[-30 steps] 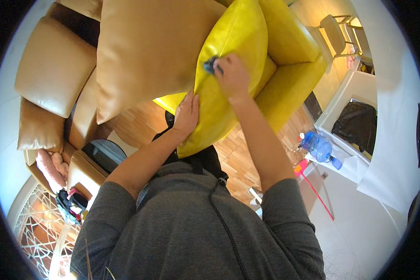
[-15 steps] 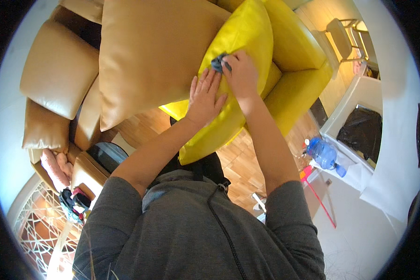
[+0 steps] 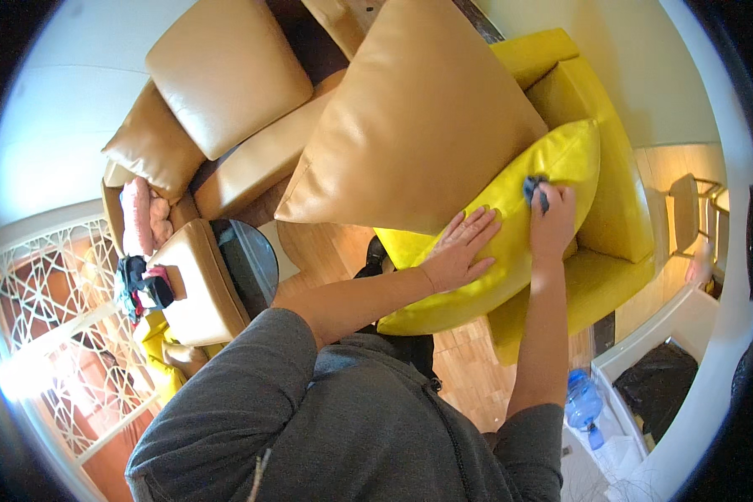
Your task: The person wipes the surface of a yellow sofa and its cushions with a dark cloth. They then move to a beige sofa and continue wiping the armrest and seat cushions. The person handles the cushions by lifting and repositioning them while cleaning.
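A yellow leather-look cushion (image 3: 519, 243) lies tilted in front of me, partly on a yellow armchair (image 3: 607, 167). On its far right part my right hand (image 3: 554, 219) is closed around a dark blue-grey cloth (image 3: 535, 188), which touches the cushion's surface. Nearer the middle, my left hand (image 3: 464, 251) rests flat with its fingers stretched out. A large tan cushion (image 3: 418, 125) leans beside the yellow one, its lower edge close behind my left fingers.
A tan sofa (image 3: 255, 167) with loose cushions stretches at the far left. A round dark-topped table (image 3: 247, 268) and a tan seat (image 3: 194, 280) stand left of me. At lower right are a blue water bottle (image 3: 584, 406) and a black-lined bin (image 3: 657, 389).
The view has swung, so the cushions and chair appear farther right. The cloth in my right hand has moved away from my left hand, towards the yellow cushion's far end.
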A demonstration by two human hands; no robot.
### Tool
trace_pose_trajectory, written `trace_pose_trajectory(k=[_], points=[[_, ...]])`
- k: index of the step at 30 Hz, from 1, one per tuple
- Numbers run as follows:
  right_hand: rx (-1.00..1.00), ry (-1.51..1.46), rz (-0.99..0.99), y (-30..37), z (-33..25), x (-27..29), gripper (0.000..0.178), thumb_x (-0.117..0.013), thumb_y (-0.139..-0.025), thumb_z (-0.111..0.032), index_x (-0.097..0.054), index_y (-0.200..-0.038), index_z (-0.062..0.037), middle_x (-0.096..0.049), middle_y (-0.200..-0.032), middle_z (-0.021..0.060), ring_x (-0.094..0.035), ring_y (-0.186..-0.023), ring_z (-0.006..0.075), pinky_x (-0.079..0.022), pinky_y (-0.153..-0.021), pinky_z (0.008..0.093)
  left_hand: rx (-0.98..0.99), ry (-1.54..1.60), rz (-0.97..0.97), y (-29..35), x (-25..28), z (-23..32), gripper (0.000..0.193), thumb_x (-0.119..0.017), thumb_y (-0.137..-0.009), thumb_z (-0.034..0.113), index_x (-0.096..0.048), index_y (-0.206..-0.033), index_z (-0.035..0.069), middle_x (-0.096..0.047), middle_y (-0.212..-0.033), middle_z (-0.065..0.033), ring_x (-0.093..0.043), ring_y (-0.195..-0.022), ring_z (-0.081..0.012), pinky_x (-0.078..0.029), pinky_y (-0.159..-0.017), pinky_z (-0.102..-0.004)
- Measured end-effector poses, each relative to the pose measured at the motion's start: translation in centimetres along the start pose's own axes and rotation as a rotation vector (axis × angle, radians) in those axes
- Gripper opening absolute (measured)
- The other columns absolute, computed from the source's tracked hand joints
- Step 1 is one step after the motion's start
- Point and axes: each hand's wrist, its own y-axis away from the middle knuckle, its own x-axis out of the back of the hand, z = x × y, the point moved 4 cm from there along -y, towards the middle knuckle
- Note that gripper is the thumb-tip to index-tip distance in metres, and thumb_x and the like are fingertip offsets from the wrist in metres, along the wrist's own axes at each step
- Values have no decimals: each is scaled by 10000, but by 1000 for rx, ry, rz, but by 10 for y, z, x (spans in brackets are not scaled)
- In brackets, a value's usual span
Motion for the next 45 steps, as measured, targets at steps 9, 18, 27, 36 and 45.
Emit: trace_pose_trajectory(k=[9, 18, 27, 36, 45], points=[[-13, -71, 171, -58, 3, 23, 186, -716, -942, -233, -739, -1068, -98, -642, -1094, 121, -650, -993, 339, -536, -853, 419, 33, 8, -49, -17, 7, 1, 657, -630, -964, 313, -420, -1514, 21, -395, -1561, -212, -353, -1470, -395, -248, -1235, -543], [-16, -131, 52, -20, -9, 12, 147, -730, -892, -209, -724, -1006, -117, -631, -1005, 136, -651, -929, 372, -542, -813, 464, -91, -10, 139, -73, -2, 22, 716, -653, -940, 232, -369, -1548, -19, -362, -1601, -238, -316, -1499, -432, -251, -1242, -523], [65, 8, 356, -90, 19, 16, 131, -774, -868, -222, -757, -983, -161, -660, -994, 62, -669, -935, 319, -554, -786, 432, -113, -91, 96, -66, -3, 20, 687, -623, -958, 204, -369, -1560, -7, -325, -1644, -197, -264, -1541, -394, -222, -1256, -513], [-188, -393, 241, -7, 9, 34, 163, -779, -855, -196, -768, -1000, -123, -676, -1037, 104, -675, -955, 333, -553, -823, 413, -161, 52, 73, -69, 4, 9, 613, -566, -996, 158, -381, -1559, -1, -338, -1645, -193, -257, -1548, -392, -211, -1263, -483], [-373, -457, 159, 138, -9, -3, 179, -769, -862, -150, -733, -1022, -78, -652, -1031, 142, -655, -968, 354, -537, -843, 417, -281, 52, 73, -77, 5, -13, 507, -523, -1029, 140, -449, -1509, -6, -411, -1598, -209, -315, -1511, -419, -261, -1243, -468]])
